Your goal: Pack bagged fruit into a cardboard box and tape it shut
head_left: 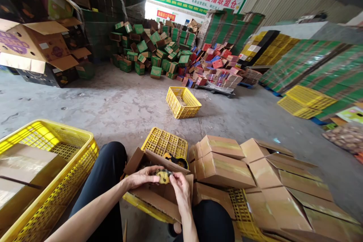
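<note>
Both my hands hold a small yellow packet with dark spots in what looks like clear wrapping; its kind cannot be made out. My left hand pinches its left side, and my right hand grips the right edge. They are above an open cardboard box between my knees, flaps spread. Inside the box, the contents are mostly hidden by my hands. Just behind it, an orange and black tape dispenser lies on an upturned yellow crate.
Taped cardboard boxes are stacked to my right, some on a yellow crate. On the left stands a large yellow crate holding a carton. Another yellow crate sits ahead on the concrete floor, before heaped green boxes.
</note>
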Tool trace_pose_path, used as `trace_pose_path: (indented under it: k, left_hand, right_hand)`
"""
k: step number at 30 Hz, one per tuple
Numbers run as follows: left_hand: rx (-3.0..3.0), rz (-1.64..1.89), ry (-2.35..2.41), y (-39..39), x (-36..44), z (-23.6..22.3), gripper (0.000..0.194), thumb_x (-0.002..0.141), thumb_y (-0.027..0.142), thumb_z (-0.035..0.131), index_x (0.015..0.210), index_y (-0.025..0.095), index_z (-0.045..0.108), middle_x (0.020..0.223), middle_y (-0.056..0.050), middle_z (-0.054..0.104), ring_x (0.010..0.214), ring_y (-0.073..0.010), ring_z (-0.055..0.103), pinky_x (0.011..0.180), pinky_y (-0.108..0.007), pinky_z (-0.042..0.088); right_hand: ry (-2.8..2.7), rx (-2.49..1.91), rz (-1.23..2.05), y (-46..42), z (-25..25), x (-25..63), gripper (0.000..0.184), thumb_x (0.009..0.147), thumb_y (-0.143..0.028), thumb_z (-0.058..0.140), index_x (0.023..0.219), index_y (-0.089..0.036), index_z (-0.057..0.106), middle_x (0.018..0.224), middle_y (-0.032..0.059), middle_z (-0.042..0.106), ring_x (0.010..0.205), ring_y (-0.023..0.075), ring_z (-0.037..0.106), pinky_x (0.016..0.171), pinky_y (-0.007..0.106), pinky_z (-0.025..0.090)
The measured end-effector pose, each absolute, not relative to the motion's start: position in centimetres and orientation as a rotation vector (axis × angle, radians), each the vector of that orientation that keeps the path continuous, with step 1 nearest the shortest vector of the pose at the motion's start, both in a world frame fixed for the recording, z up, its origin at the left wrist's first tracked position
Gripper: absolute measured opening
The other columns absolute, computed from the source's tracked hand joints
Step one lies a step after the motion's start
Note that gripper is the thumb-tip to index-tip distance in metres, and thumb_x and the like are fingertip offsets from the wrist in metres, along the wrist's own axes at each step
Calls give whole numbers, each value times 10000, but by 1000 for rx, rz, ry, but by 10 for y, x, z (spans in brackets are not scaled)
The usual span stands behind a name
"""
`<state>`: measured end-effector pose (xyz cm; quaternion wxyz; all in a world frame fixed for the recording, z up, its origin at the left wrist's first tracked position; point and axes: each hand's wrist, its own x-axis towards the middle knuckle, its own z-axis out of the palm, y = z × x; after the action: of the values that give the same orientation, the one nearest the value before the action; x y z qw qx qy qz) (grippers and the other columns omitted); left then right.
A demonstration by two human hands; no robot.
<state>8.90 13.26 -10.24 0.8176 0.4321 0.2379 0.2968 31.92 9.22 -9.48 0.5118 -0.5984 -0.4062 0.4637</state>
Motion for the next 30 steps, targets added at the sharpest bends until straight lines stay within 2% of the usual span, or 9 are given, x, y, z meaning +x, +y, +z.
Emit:
trace_pose_path:
  k: [3,6,10,12,14,19,22,26,30]
  left_hand:
    - [966,645,583,135,90,-100,734,840,552,865,1439,184,651,1186,-134,750,907,-202,708,802,-291,518]
    - [1025,665,675,136,91,-97,634,905,665,743,1241,127,756,965,-99,757,711,-139,635,671,-244,465]
    - [1052,709,732,136,92,-92,656,875,740,719,1010,102,795,818,-68,722,631,-120,566,646,-246,453]
    - [1047,732,735,136,92,-91,651,863,741,729,955,101,797,797,-70,720,627,-123,558,653,-254,460]
    - [1049,750,725,135,91,-89,645,862,738,732,931,102,804,797,-79,725,639,-132,561,659,-260,468]
    - [1023,757,712,134,92,-88,648,847,734,751,973,102,820,847,-92,739,679,-145,587,670,-259,479]
    - [959,755,694,134,93,-87,649,812,685,819,1137,124,800,954,-94,756,703,-139,614,689,-253,480]
    - [946,671,665,134,91,-87,723,800,610,871,1353,171,713,1062,-98,766,722,-135,652,676,-237,462]
    - [955,637,618,133,90,-87,667,807,604,870,1273,142,754,1029,-105,771,776,-155,658,694,-236,470]
  right_hand:
    - [-920,-1446,1172,91,-98,320,580,620,-755,901,797,-226,744,828,72,794,799,287,750,705,368,612]
    - [-882,-1439,1240,88,-94,315,569,648,-739,898,802,-222,719,819,60,788,796,265,745,671,332,607]
    - [-853,-1395,1300,85,-82,308,653,624,-715,926,1025,-224,772,1024,94,820,909,289,766,697,331,621]
    - [-883,-1379,1336,83,-77,306,692,667,-696,914,1168,-237,779,1148,108,813,967,298,770,725,336,626]
    - [-932,-1397,1361,82,-75,307,654,710,-692,888,1173,-239,801,1153,111,814,944,297,771,722,343,626]
    - [-920,-1489,1298,86,-86,313,642,653,-781,859,979,-228,845,920,96,824,782,288,744,638,351,607]
    - [-896,-1484,1240,91,-94,317,637,621,-788,868,914,-224,841,870,90,816,811,300,744,685,360,606]
    - [-921,-1465,1188,92,-98,318,585,648,-769,862,838,-216,829,833,76,802,801,286,730,727,356,596]
    - [-937,-1482,1181,90,-97,317,535,684,-739,854,796,-218,813,714,44,749,689,242,677,643,321,557]
